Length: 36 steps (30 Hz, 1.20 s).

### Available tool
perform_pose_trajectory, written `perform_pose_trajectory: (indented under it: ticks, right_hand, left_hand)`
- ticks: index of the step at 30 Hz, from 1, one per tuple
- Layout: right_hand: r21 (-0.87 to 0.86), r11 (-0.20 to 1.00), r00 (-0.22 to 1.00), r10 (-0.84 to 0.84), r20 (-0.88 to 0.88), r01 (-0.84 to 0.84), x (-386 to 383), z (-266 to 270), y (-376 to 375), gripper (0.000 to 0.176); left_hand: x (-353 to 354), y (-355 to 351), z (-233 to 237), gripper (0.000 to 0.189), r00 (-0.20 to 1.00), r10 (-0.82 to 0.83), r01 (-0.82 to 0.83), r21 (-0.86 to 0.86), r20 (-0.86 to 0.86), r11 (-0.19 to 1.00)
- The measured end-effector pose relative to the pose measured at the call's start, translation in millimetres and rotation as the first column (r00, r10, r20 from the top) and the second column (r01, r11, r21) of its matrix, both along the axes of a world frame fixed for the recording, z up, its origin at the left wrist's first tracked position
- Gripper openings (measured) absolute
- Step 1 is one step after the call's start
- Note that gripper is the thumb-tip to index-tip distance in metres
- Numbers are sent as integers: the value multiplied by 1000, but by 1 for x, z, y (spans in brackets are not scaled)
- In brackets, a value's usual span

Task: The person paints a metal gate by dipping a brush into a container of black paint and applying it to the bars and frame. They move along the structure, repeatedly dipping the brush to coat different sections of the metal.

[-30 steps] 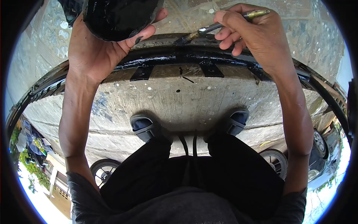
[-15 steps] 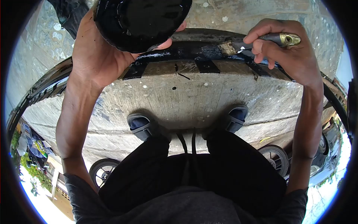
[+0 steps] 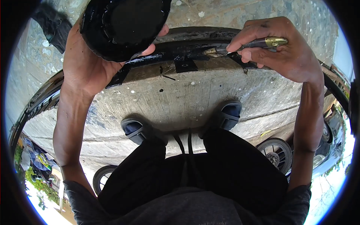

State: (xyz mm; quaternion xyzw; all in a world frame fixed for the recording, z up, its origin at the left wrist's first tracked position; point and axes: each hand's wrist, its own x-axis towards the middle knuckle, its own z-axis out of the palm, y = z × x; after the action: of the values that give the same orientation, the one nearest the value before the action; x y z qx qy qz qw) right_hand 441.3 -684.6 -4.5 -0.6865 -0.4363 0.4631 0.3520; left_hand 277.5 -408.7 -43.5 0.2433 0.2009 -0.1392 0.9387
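My left hand (image 3: 88,69) is wrapped round a round container of black paint (image 3: 127,26) at the upper left, its open top facing me. In my right hand (image 3: 275,52) is a paintbrush (image 3: 258,44), gripped between thumb and fingers, its handle end yellowish. The bristles lie against a long curved black bar (image 3: 168,50), whose surface looks wet and shiny in places. Short flat black tabs stick out from the bar towards me, one tab (image 3: 186,65) near the middle. Part of the bar is hidden behind the container and my left hand.
Below the bar is a concrete floor (image 3: 180,97) with paint spots. My sandalled feet (image 3: 229,112) stand on it. A dark cloth (image 3: 52,28) lies at the upper left. Motorbike wheels (image 3: 275,155) show behind me on both sides, with a car at the far right.
The brush has turned and its bristles have shifted left along the bar. The paint container appears lower and further left. The whole view has also moved slightly.
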Motion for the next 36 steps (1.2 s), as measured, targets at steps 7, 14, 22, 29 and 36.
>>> perform_pose_trajectory:
  ticks: [7, 14, 22, 29, 36]
  right_hand:
    - [-267, 964, 990, 24, 136, 13, 36, 24, -34, 16]
    - [-221, 969, 975, 151, 165, -113, 35, 36, -24, 13]
    - [-148, 981, 982, 144, 121, -126, 41, 47, -35, 15]
    - [-236, 937, 966, 251, -56, -257, 55, 52, -22, 25]
    - [-369, 888, 945, 179, -272, -275, 52, 60, 9, 24]
  left_hand:
    - [-1, 10, -6, 67, 996, -84, 78, 128, 36, 989]
    - [7, -5, -11, 64, 989, -134, 123, 143, 68, 982]
    - [13, -13, -4, 62, 991, -111, 97, 160, 80, 982]
    - [13, -28, -3, 62, 996, -84, 80, 155, 21, 985]
    - [19, -29, -2, 62, 986, -140, 120, 202, 88, 972]
